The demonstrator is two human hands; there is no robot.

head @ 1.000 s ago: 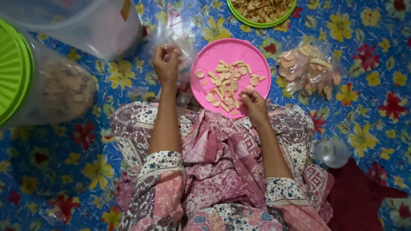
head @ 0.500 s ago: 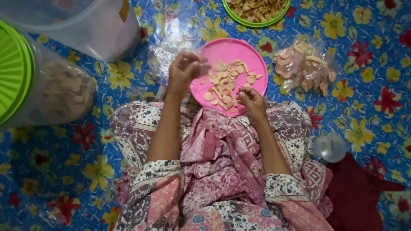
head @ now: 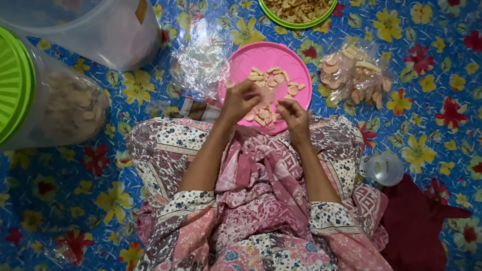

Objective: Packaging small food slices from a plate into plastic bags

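I sit on a floral mat with a pink plate (head: 271, 55) in front of my lap. Pale, flat crackers (head: 271, 80) lie scattered on it. My left hand (head: 240, 100) hovers over the plate's near side, pinching a small clear plastic bag (head: 268, 95) that looks blurred. My right hand (head: 294, 114) is just right of it, fingers curled and pinched at the bag's other edge. Whether it also holds crackers is hidden.
A heap of empty clear bags (head: 198, 62) lies left of the plate and a filled cracker bag (head: 354, 73) right of it. A green dish of crackers (head: 296, 10) is at the top. Two big clear tubs (head: 65, 110) (head: 100, 30) stand left. A small clear cup (head: 384, 168) and dark red cloth (head: 416, 226) lie right.
My left hand has come from the heap of bags rightward over the plate with a clear bag. My right hand has lifted slightly from the plate's edge to meet it.
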